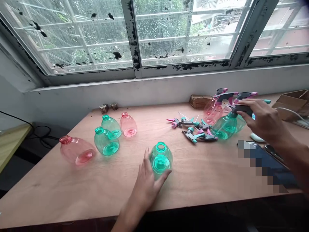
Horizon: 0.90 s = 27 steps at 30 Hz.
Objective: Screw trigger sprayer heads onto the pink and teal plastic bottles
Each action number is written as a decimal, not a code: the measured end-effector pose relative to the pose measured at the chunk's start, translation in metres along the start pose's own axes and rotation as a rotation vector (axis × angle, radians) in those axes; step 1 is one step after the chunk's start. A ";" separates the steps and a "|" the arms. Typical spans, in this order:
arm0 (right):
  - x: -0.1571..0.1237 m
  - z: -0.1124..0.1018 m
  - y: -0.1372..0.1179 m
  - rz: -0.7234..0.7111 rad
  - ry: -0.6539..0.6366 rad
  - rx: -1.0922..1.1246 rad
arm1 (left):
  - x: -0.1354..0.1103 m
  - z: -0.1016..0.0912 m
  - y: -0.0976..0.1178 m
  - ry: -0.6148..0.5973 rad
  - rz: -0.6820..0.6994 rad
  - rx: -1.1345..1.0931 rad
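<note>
My left hand cups an open-topped green plastic bottle near the front middle of the wooden table, fingers curled round its near side. My right hand grips the grey trigger head of an assembled green spray bottle at the right. More assembled spray bottles, pink and green, stand just behind it. Loose spray triggers lie in a heap between the two hands.
Capless bottles stand at the left: two green, a pink one and a larger pink one. A brown box and cardboard carton sit at the back right. A window runs behind the table.
</note>
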State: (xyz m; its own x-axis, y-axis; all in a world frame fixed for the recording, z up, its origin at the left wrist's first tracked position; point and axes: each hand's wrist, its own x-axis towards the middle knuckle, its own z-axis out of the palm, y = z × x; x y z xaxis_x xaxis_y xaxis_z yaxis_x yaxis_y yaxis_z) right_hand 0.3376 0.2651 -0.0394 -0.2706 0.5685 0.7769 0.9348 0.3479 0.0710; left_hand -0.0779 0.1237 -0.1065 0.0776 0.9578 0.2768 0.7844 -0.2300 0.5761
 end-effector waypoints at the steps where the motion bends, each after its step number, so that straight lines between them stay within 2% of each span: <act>1: 0.000 0.000 0.000 0.009 -0.001 0.011 | -0.001 0.002 -0.001 -0.047 0.009 0.012; 3: 0.001 -0.001 0.001 0.028 -0.012 0.010 | -0.002 0.003 -0.001 -0.093 0.044 0.063; 9: -0.004 -0.005 0.004 0.059 -0.018 -0.054 | -0.002 0.002 0.001 -0.072 0.087 0.081; 12: -0.008 -0.014 -0.011 0.127 0.109 -0.107 | -0.003 0.001 0.003 -0.051 0.104 0.057; 14: -0.011 -0.017 -0.035 0.189 0.192 -0.063 | -0.004 0.001 0.003 -0.048 0.118 0.043; 15: -0.013 -0.015 -0.051 0.193 0.171 0.006 | -0.004 0.001 0.003 -0.044 0.132 0.035; 17: -0.018 -0.006 -0.085 0.088 -0.033 0.140 | -0.005 0.001 0.002 -0.021 0.165 0.019; 19: -0.024 0.012 -0.117 -0.008 -0.191 0.187 | -0.005 0.000 0.001 0.017 0.200 0.024; 21: -0.030 0.032 -0.140 -0.045 -0.299 0.194 | -0.005 -0.001 0.001 0.046 0.245 0.064; 24: -0.034 0.051 -0.156 -0.025 -0.394 0.173 | -0.007 -0.003 0.006 0.069 0.321 0.134; 27: -0.038 0.043 -0.159 -0.029 -0.443 0.181 | -0.017 -0.008 0.016 0.041 0.308 0.091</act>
State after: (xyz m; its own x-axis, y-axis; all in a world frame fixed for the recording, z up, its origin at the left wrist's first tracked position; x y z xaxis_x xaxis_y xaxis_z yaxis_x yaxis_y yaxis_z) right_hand 0.1890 0.2197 -0.1070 -0.4044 0.8063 0.4317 0.8813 0.4697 -0.0517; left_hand -0.0712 0.1019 -0.0958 0.2970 0.8373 0.4591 0.7796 -0.4902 0.3897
